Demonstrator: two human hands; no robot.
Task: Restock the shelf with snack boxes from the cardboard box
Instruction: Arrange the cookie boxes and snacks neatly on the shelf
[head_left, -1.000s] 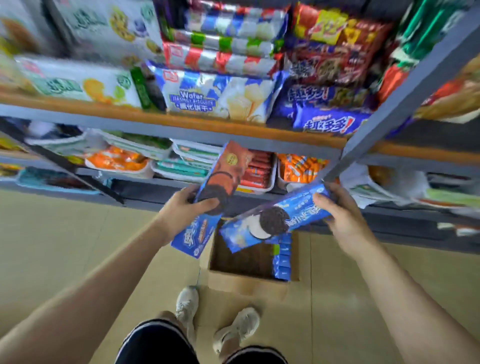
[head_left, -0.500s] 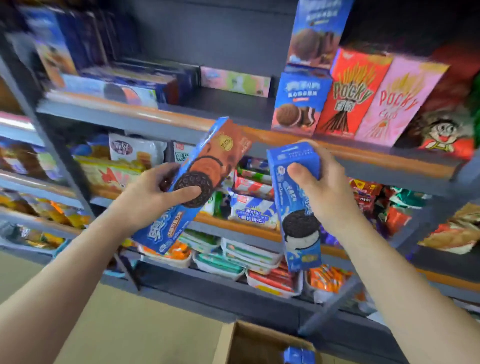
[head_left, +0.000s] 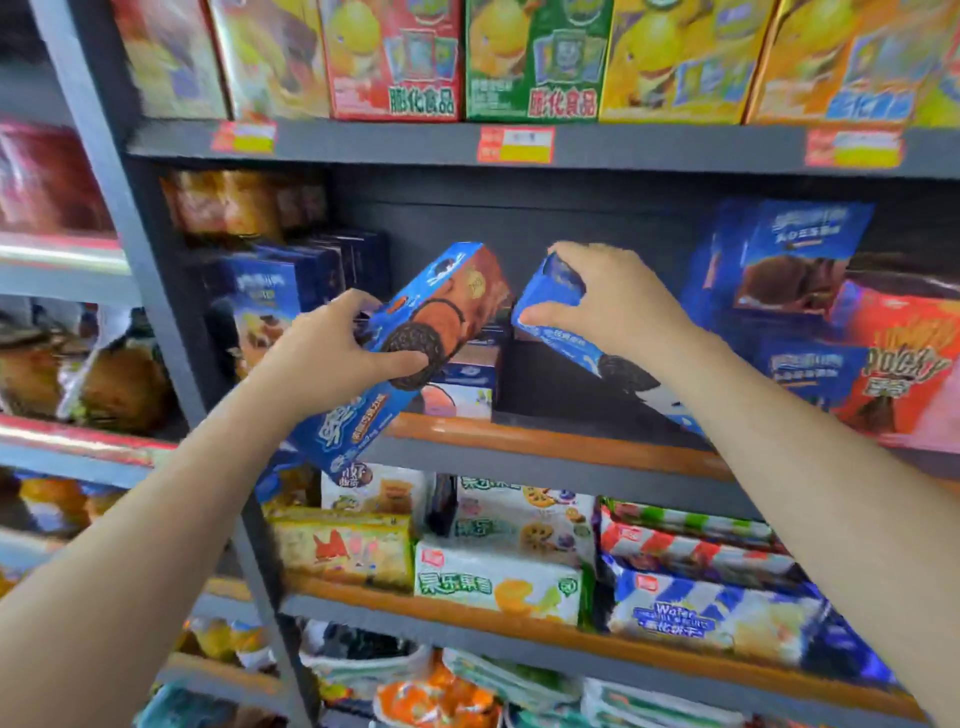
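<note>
Both hands have risen to the shelf (head_left: 545, 441) gap: left hand (head_left: 332, 358) grips brown-blue box (head_left: 415, 343), right hand (head_left: 613, 306) pinches blue box (head_left: 550, 296) (Pocky box (head_left: 898, 364) flanks).

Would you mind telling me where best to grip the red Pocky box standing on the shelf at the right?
Probably pinch the red Pocky box across its top edge, coming from the front and above: it stands upright facing outward, with blue cookie boxes close against its left side.

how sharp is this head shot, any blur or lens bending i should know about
Head view: motion blur smears the top-shelf boxes and price tags, so print is barely legible; the left hand with its brown-and-blue cookie box and the right hand with its blue cookie box are sharper; wide-angle distortion tilts the shelf upright; lighting is even, with mild sheen on the orange shelf edge.
</note>
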